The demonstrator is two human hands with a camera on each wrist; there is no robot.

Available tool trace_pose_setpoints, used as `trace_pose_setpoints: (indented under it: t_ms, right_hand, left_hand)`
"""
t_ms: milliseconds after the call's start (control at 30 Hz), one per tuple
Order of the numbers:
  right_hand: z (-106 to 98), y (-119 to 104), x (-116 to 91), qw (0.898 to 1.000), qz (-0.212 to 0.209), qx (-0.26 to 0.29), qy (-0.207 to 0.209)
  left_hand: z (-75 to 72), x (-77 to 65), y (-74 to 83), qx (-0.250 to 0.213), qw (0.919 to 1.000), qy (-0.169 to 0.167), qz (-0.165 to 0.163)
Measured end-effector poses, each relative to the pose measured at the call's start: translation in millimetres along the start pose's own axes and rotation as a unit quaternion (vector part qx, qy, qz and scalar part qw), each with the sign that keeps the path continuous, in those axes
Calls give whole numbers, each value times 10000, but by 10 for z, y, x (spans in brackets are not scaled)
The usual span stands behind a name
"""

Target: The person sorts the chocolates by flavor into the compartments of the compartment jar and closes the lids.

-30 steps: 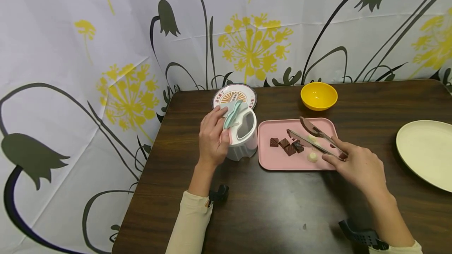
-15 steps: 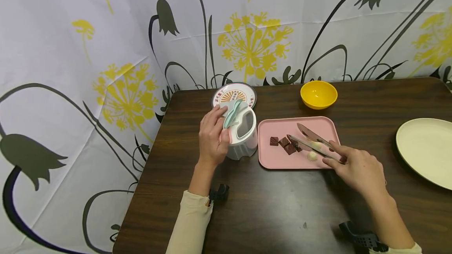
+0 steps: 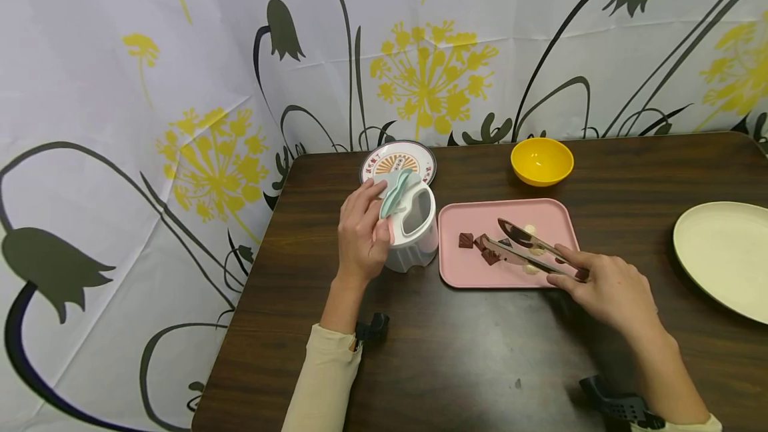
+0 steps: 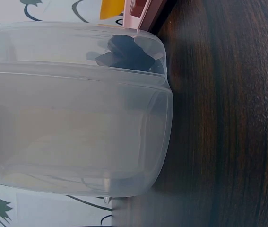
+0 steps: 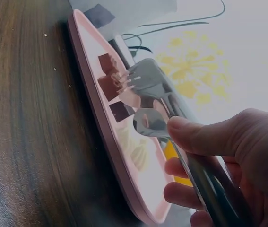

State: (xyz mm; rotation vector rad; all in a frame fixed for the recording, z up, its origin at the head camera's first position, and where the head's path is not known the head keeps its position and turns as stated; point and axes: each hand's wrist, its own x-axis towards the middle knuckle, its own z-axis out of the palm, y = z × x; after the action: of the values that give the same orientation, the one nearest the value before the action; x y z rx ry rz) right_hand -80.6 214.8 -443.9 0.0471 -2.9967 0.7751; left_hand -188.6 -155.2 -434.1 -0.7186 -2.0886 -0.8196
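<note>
My left hand [image 3: 363, 232] holds the top of a translucent container [image 3: 414, 259], its thumb and fingers about the raised mint flap [image 3: 395, 193] of the white lid. An opening shows in the lid. Dark pieces [image 4: 126, 54] show through the wall in the left wrist view. With my right hand [image 3: 612, 289] I grip metal serving tongs [image 5: 148, 78], one end forked and the other spoon-shaped. The spread tongs reach over several brown chocolates [image 3: 465, 240] and pale, ridged sweets [image 5: 139, 156] on a pink tray [image 3: 459, 275]. Whether the fork tines touch a chocolate I cannot tell.
Behind the container lies a patterned white plate [image 3: 423, 159]. A yellow bowl [image 3: 542, 162] stands beyond the tray. At the right is a large cream plate [image 3: 729, 259]. A printed curtain [image 3: 240, 52] hangs along the far side of the dark wooden table [image 3: 450, 365].
The tongs' tips have moved slightly left across the tray towards the brown chocolates, with the right hand nearly in place. My left hand and the container have stayed still.
</note>
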Motion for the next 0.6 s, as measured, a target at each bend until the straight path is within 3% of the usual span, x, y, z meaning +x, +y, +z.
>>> trace_pose_setpoints:
  t_ms: [167, 600]
  right_hand:
    - [-15, 18, 17, 9997, 74, 29, -227]
    - [6, 45, 4, 9992, 383, 22, 67]
  left_hand:
    - [-3, 1, 3, 7, 10000, -10, -19]
    - [5, 5, -4, -14, 10000, 6, 5]
